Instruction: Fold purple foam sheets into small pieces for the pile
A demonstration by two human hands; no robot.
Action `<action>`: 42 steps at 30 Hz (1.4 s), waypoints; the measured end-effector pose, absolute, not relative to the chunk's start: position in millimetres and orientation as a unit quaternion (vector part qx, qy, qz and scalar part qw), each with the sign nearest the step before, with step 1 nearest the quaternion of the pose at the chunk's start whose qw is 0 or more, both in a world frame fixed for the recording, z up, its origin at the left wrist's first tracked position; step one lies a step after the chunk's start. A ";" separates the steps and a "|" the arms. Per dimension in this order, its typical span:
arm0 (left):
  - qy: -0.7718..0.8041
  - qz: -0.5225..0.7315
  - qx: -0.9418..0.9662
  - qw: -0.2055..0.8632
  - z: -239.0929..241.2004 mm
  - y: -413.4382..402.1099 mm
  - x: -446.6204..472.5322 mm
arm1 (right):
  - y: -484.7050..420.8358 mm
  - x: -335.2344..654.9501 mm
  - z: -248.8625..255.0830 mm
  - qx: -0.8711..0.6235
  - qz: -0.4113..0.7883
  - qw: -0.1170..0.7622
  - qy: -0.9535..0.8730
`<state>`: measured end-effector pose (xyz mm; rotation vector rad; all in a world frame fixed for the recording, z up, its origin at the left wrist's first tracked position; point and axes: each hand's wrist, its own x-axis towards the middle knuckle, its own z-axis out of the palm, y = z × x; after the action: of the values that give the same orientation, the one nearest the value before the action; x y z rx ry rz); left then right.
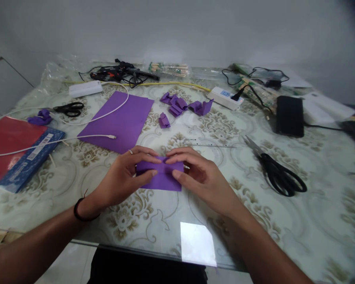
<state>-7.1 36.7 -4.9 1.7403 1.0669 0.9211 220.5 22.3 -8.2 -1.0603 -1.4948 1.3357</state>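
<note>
A small purple paper piece point(162, 179) lies on the glass-topped table point(154, 221) in front of me. My left hand point(122, 177) pinches its left side, thumb below and fingers on top. My right hand point(199, 175) grips its right side the same way, and the fingertips of both hands almost meet over the fold. A large flat purple sheet point(118, 120) lies behind my left hand. Several folded purple pieces point(180, 106) sit farther back in the middle.
Black scissors point(276, 171) lie at the right, a second pair point(68, 108) at the back left. A white cable point(85, 138) crosses the sheet. Red and blue paper packs point(14, 152) are at the left; a power strip point(225, 96), black phone point(290, 115) and glue gun point(115, 73) sit behind.
</note>
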 end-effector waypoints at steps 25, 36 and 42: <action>0.506 0.318 0.600 0.531 -16.8 27.1 -3.5 | 17.1 198.3 -24.2 -0.516 0.583 0.405 -0.479; 0.514 0.356 0.557 0.546 -0.8 29.4 -0.5 | 23.7 215.5 -11.8 -0.492 0.627 0.389 -0.463; 0.522 0.365 0.578 0.511 -0.3 31.5 -5.0 | 31.8 229.3 -6.6 -0.503 0.597 0.389 -0.489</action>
<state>-5.0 31.5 -0.3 1.3905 1.2572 0.8779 229.3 31.8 -6.6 -1.2776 -1.2427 1.5185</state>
